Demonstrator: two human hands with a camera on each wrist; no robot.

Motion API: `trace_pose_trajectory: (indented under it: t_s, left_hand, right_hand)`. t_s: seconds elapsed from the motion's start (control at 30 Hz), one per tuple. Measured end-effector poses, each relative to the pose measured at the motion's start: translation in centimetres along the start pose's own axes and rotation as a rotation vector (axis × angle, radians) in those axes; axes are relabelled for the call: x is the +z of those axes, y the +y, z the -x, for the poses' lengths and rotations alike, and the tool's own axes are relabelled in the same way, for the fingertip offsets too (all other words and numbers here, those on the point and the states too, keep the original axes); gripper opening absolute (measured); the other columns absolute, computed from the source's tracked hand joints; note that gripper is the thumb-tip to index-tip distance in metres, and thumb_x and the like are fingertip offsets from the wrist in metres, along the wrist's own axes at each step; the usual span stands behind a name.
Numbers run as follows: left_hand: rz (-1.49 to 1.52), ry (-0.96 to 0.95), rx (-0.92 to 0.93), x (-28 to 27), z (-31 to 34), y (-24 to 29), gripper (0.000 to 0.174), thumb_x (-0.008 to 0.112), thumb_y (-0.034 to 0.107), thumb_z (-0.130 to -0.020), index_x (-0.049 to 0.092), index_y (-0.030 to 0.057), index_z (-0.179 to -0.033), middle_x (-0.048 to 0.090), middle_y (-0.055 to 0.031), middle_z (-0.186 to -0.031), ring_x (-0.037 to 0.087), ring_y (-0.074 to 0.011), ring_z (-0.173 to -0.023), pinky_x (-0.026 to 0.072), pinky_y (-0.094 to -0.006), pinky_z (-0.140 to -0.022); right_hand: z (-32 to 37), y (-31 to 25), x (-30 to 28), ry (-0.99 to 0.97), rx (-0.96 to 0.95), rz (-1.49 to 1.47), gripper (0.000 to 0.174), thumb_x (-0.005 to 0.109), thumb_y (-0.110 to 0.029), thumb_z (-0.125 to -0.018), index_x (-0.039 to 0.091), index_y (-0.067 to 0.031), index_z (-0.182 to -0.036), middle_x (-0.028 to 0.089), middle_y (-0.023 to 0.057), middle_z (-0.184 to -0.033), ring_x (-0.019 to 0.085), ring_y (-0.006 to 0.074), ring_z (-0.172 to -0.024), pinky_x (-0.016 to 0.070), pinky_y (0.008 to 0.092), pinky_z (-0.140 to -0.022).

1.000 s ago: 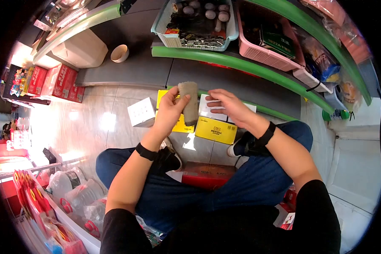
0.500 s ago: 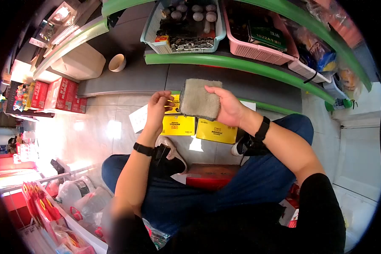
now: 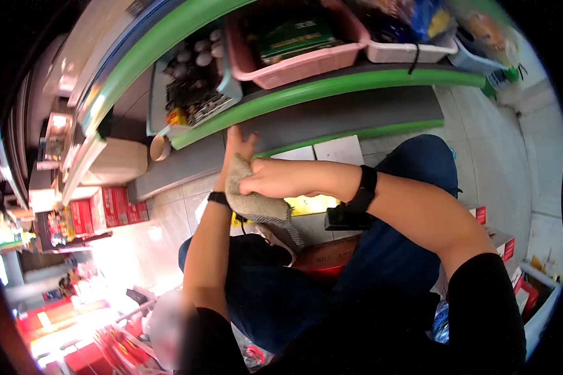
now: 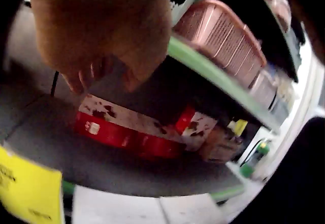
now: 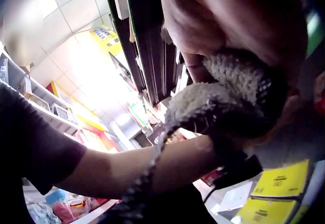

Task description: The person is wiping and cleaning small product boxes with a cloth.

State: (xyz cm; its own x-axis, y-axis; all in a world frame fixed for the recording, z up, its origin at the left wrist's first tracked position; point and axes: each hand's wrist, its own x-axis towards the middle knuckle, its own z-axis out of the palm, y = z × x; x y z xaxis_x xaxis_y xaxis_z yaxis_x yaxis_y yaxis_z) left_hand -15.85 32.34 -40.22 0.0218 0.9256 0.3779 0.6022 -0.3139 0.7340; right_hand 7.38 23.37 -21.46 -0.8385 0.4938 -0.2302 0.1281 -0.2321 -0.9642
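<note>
A greyish-beige woven cloth (image 3: pixel 256 206) hangs crumpled from my right hand (image 3: pixel 280 177), which grips it over my left forearm near the wrist. In the right wrist view the cloth (image 5: pixel 203 102) is bunched under the right hand (image 5: pixel 233 16), one dark edge trailing down. My left hand (image 3: pixel 239 145) reaches forward to the low grey shelf, partly covered by the cloth in the head view. In the left wrist view the left hand (image 4: pixel 106 31) has loosely bent fingers with nothing seen in them, above red-and-white boxes (image 4: pixel 129 135).
A green-edged shelf (image 3: pixel 306 94) ahead carries a pink basket (image 3: pixel 313 67) and a light-blue basket (image 3: pixel 231 90). White boxes (image 3: pixel 338 150) and a yellow box (image 3: pixel 316 205) stand on the floor before it. A pale bowl (image 3: pixel 159 149) sits at left.
The right hand has brought the cloth left over the left forearm, and the flat cloth is now crumpled. The left hand has moved forward toward the shelf. The head view has turned right.
</note>
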Motion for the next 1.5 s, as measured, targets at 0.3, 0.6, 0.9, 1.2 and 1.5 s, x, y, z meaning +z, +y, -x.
trace_pose_trajectory:
  t_s: [0.3,0.6,0.9,1.2,1.5]
  left_hand:
    - [-0.944,-0.906,-0.272,0.0,-10.8,1.2,0.043,0.066,0.012,-0.095,0.059,-0.0015,-0.136,0.063,-0.0267,-0.138,0.058,-0.0432,-0.131,0.0485,-0.0416,-0.106]
    - [-0.891,-0.802,-0.285,-0.1,-9.6,1.3,0.041,0.064,0.012,-0.096,0.060,-0.0014,-0.136,0.064,-0.0263,-0.137,0.058,-0.0431,-0.130,0.0489,-0.0419,-0.106]
    - [-0.869,-0.789,-0.246,1.9,-12.0,1.2,0.040,0.062,0.012,-0.098,0.061,-0.0013,-0.135,0.064,-0.0259,-0.137,0.059,-0.0431,-0.128,0.0492,-0.0421,-0.105]
    - [-0.855,-0.819,-0.242,4.0,-12.5,1.4,0.038,0.061,0.012,-0.099,0.062,-0.0011,-0.134,0.065,-0.0256,-0.136,0.059,-0.0430,-0.127,0.0495,-0.0424,-0.105]
    - [-0.871,-0.843,-0.244,3.7,-12.0,2.3,0.036,0.059,0.012,-0.100,0.062,-0.0010,-0.134,0.065,-0.0252,-0.135,0.060,-0.0429,-0.125,0.0499,-0.0427,-0.104]
  right_hand:
    - [-0.8,0.5,-0.8,0.140,-0.234,0.129,0.053,0.060,-0.034,-0.097,0.064,0.0188,-0.089,0.067,0.0287,-0.081,0.068,0.0297,-0.074,0.0531,0.0436,-0.070]
    - [-0.7,0.0,-1.9,0.200,-0.010,0.069,0.052,0.056,-0.033,-0.097,0.060,0.0160,-0.080,0.058,0.0226,-0.069,0.060,0.0270,-0.064,0.0491,0.0447,-0.065]
    - [-3.4,2.6,-0.9,0.167,-0.272,0.294,0.054,0.057,-0.036,-0.098,0.061,0.0155,-0.083,0.060,0.0295,-0.070,0.060,0.0325,-0.062,0.0500,0.0485,-0.067]
    - [-2.2,0.5,-0.9,0.261,-0.034,0.134,0.057,0.058,-0.039,-0.099,0.061,0.0166,-0.085,0.066,0.0362,-0.087,0.071,0.0402,-0.080,0.0531,0.0467,-0.075]
    - [-1.5,0.5,-2.0,0.209,-0.122,0.226,0.043,0.053,-0.027,-0.100,0.064,0.0116,-0.085,0.064,0.0354,-0.085,0.068,0.0452,-0.079,0.0532,0.0511,-0.076]
